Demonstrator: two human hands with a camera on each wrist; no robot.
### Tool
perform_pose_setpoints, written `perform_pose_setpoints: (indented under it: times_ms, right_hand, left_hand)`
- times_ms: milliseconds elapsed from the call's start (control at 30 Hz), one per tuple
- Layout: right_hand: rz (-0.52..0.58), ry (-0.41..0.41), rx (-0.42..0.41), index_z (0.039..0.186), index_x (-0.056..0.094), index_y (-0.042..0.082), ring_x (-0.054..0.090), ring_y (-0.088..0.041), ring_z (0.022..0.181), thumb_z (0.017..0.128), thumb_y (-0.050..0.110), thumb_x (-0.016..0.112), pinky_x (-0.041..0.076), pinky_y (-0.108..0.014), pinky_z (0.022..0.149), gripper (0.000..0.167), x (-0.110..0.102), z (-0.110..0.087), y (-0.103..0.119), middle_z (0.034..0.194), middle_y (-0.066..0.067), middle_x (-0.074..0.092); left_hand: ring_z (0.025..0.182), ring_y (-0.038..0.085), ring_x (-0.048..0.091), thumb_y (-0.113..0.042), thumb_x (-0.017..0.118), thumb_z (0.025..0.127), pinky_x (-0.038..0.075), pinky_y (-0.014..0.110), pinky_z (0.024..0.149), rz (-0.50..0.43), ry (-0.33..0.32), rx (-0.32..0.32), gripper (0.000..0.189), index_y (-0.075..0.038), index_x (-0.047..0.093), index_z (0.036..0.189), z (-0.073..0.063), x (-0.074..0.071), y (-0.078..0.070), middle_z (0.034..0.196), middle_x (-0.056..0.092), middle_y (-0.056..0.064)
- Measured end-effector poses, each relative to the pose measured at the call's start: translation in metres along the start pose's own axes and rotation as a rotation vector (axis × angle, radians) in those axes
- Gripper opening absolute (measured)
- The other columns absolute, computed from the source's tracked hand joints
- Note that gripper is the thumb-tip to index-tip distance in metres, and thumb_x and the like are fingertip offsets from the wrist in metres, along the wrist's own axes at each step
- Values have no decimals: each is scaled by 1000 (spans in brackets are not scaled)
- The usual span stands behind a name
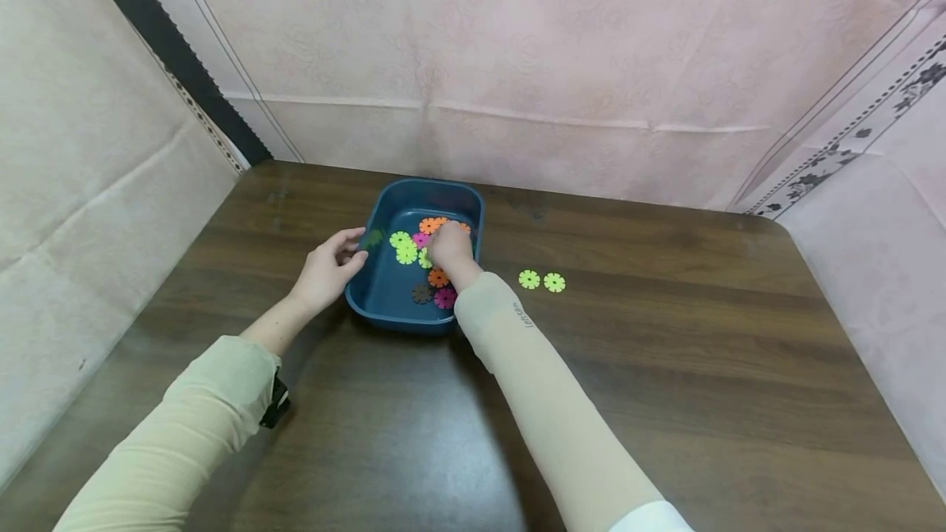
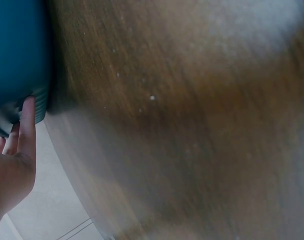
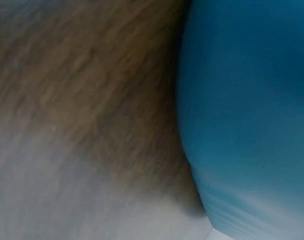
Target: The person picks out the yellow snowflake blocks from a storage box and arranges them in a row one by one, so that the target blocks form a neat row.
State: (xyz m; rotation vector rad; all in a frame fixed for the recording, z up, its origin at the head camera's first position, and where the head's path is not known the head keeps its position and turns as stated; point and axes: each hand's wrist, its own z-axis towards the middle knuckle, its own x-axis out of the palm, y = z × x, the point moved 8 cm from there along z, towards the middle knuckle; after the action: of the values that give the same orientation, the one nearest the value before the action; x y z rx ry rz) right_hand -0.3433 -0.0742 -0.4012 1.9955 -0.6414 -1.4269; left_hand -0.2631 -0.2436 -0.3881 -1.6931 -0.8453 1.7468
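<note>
A dark blue plastic basin [image 1: 392, 302] holds several flat, notched flower-shaped discs in yellow-green, orange, pink and dark grey. My left hand [image 1: 328, 269] touches its left side, thumb and fingers spread along the rim. In the left wrist view, the fingers [image 2: 27, 130] lie fairly straight against the basin's outer wall [image 2: 17, 55]. Over the right side of the basin reaches my right hand [image 1: 451, 249], bent down among the discs; its fingertips are hidden and I cannot tell whether they pinch one. Beside them lies a yellow-green disc [image 1: 406, 254].
Right of the basin, a yellow-green disc [image 1: 529, 279] and a second yellow-green disc [image 1: 554, 282] lie side by side on the brown wooden table [image 1: 702, 351]. A pale patterned cloth [image 1: 554, 48] hangs behind the table. The right wrist view shows mostly the basin's outer wall [image 3: 247, 110].
</note>
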Motion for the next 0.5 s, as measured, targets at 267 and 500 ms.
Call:
perform_pose_setpoints:
  times_ms: [267,500]
  right_hand:
    - [320,83,149,102,69,0,70,-17,70,81,1,69,55,-23,63,22,4,2,-7,120,-16,59]
    - [524,196,127,108,66,-3,67,-20,79,84,0,66,56,-27,72,25,-8,-8,1,113,-16,63]
  left_hand:
    - [103,35,57,-15,48,97,48,49,91,-4,5,0,44,-3,40,139,0,1,1,121,58,25]
    - [105,35,56,-16,48,97,48,49,91,-7,-2,3,44,-4,41,139,0,0,0,122,58,24]
